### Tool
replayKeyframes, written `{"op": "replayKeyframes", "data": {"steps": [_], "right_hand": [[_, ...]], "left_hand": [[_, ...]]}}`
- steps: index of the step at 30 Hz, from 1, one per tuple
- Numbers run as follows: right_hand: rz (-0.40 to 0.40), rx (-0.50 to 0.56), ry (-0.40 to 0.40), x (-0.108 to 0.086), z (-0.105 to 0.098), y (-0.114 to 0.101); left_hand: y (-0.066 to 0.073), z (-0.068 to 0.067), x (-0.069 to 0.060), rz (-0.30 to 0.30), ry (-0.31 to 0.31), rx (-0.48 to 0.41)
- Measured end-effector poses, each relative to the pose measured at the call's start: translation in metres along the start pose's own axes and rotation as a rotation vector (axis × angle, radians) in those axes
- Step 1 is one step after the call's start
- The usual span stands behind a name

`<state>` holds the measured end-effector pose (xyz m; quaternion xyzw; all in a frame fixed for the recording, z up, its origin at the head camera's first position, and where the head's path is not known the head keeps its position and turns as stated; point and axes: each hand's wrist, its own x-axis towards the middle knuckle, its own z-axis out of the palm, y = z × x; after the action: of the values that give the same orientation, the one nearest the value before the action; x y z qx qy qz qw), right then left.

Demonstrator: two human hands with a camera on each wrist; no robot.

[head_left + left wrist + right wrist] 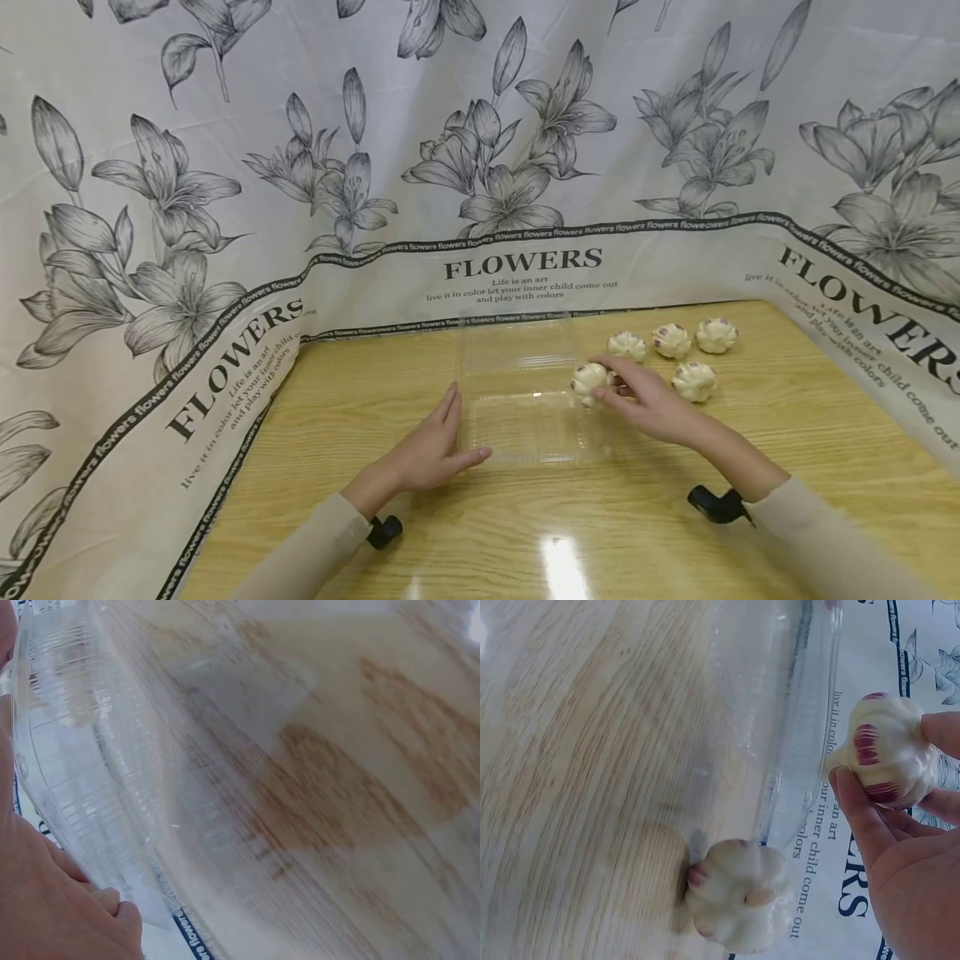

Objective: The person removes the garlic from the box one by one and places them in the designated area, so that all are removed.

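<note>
In the head view, a clear plastic clamshell box (525, 425) lies open on the wooden table, its lid (517, 346) folded back toward the curtain. My left hand (429, 446) rests against the box's left side, fingers mostly straight and thumb along the near edge. My right hand (652, 402) pinches a garlic bulb (591, 382) between thumb and fingers, by the box's right side. The right wrist view shows this garlic bulb (891, 750), white with purple-red streaks, raised off the table. Another garlic bulb (741, 896) sits below it there, next to the box.
Several more garlic bulbs stand right of the box, including one behind my right hand (626, 346), one at the far right (716, 335) and one nearer (694, 381). A floral curtain (525, 283) borders the wooden table (480, 542) at the back and sides.
</note>
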<state>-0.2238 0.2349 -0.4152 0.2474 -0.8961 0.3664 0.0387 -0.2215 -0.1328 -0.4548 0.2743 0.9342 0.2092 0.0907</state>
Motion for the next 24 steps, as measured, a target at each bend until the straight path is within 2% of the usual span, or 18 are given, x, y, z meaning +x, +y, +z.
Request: {"op": "replayKeyframes", "data": {"steps": [7, 12, 24], "right_hand": [[-0.001, 0.013, 0.000, -0.008, -0.013, 0.005], [-0.009, -0.022, 0.009, -0.014, -0.023, 0.011], [-0.014, -0.076, 0.064, -0.031, -0.067, 0.034]], "left_hand": [[-0.001, 0.000, 0.000, 0.003, 0.001, 0.004], [-0.003, 0.003, 0.001, 0.006, -0.001, -0.001], [-0.002, 0.002, 0.002, -0.002, -0.001, -0.002]]}}
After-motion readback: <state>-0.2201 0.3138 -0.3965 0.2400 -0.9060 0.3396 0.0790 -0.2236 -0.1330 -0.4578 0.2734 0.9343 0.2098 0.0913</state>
